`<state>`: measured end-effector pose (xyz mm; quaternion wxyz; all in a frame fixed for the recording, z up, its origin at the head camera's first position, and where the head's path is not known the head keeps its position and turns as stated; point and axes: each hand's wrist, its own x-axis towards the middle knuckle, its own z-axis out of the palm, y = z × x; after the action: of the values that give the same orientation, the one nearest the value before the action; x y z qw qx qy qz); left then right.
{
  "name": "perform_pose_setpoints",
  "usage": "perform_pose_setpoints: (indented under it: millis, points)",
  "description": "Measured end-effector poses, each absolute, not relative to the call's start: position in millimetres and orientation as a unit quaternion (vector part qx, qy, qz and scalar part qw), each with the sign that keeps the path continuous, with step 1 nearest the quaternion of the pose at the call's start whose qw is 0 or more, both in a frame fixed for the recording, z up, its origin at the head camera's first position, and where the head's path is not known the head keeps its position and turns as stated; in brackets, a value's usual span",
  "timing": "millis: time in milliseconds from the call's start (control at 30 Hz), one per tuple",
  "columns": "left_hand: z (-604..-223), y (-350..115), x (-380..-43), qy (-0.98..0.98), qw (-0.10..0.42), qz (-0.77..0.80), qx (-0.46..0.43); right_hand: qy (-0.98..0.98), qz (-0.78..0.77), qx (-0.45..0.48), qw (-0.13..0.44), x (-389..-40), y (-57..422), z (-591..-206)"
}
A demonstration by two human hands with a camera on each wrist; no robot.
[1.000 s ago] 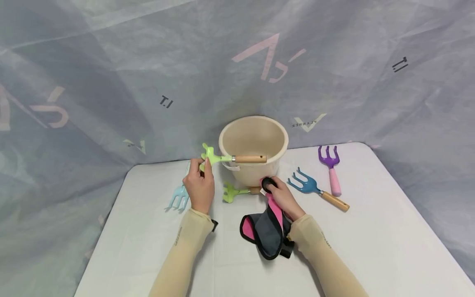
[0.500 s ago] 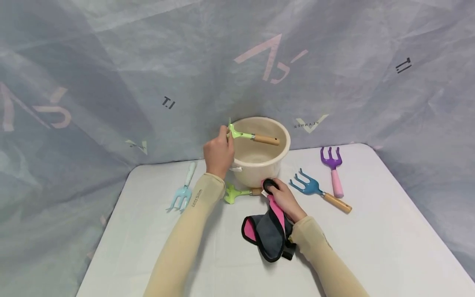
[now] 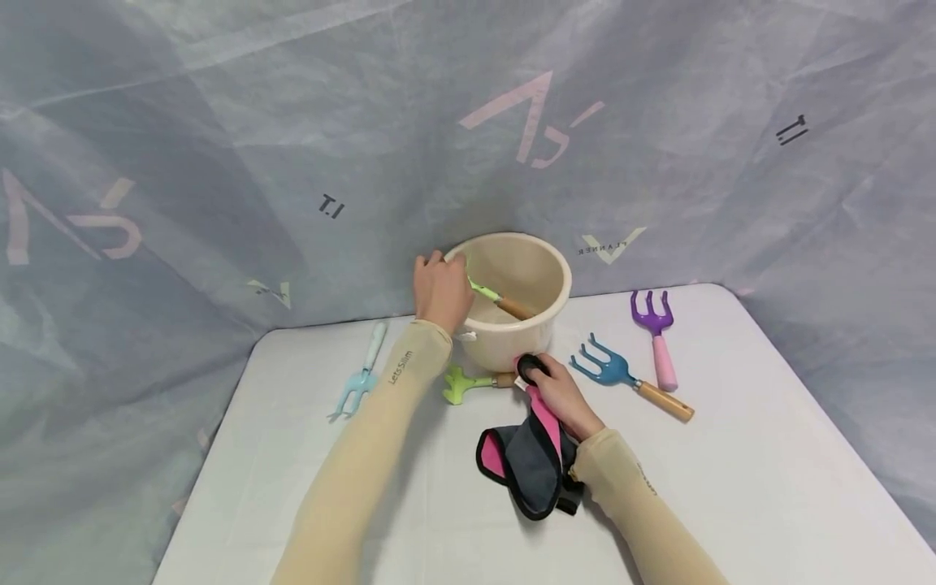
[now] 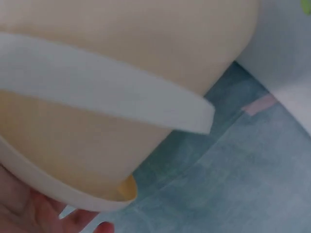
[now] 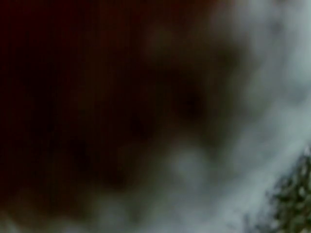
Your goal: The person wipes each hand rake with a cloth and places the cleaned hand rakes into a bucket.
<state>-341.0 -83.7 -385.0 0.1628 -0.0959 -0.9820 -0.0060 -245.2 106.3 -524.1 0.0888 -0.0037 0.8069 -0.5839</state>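
Observation:
My left hand (image 3: pixel 443 291) is at the left rim of a cream bucket (image 3: pixel 504 345), pinching the head end of a green hand fork (image 3: pixel 484 290). The fork's wooden handle slants down inside the bucket; its tines are mostly hidden by the hand. In the left wrist view, fingers (image 4: pixel 80 218) show just beyond the bucket's rim (image 4: pixel 73 194). My right hand (image 3: pixel 561 398) grips a grey fabric piece (image 3: pixel 530 463) with pink lining, black edging and a strap, in front of the bucket. The right wrist view is dark and blurred.
A second green hand fork (image 3: pixel 461 383) lies against the bucket's foot, its handle partly hidden. On the left is a light blue fork (image 3: pixel 358 382). To the right lie a blue fork (image 3: pixel 613 370) with wooden handle and a purple fork (image 3: pixel 653 321) with pink handle.
My left hand has carried the green hand fork right and over the bucket's rim, then lowered it so the handle dips inside. My right hand and the fabric piece have stayed put.

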Motion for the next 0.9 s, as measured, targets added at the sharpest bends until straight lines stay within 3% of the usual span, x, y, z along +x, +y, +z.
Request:
perform_pose_setpoints:
  millis: [567,900]
  points:
    - [-381.9,-80.7,-355.8,-0.986,-0.064,0.054,-0.146,0.808,-0.584,-0.009,0.083,-244.8,103.7,-521.4]
    - [-383.7,-80.0,-358.2,-0.986,-0.063,-0.013,-0.151,0.809,-0.582,-0.005,0.081,-244.1,106.1,-520.7]
